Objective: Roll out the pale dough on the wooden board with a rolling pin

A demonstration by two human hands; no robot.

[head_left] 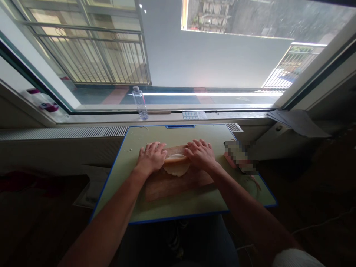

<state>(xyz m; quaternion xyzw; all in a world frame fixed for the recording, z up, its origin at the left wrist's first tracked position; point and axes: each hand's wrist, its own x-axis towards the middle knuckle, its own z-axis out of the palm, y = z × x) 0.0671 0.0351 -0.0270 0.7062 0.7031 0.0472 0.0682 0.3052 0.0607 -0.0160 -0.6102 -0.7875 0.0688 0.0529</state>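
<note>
A wooden rolling pin (176,160) lies crosswise over a flat, pale piece of dough (177,170). Under both is a wooden board (169,189), set slightly aslant. My left hand (152,157) rests over the pin's left end, its fingers bent a little forward. Over the right end lies my right hand (201,154), held in much the same way. Both ends of the pin are hidden beneath my palms. The dough shows in front of and behind the pin, between my hands.
The board sits on a pale green, blue-edged folding table (128,185). A blurred-out object (240,157) lies at its right side. On the windowsill stand a clear bottle (139,104) and, farther left, another bottle (43,101). Papers (302,122) lie at the right.
</note>
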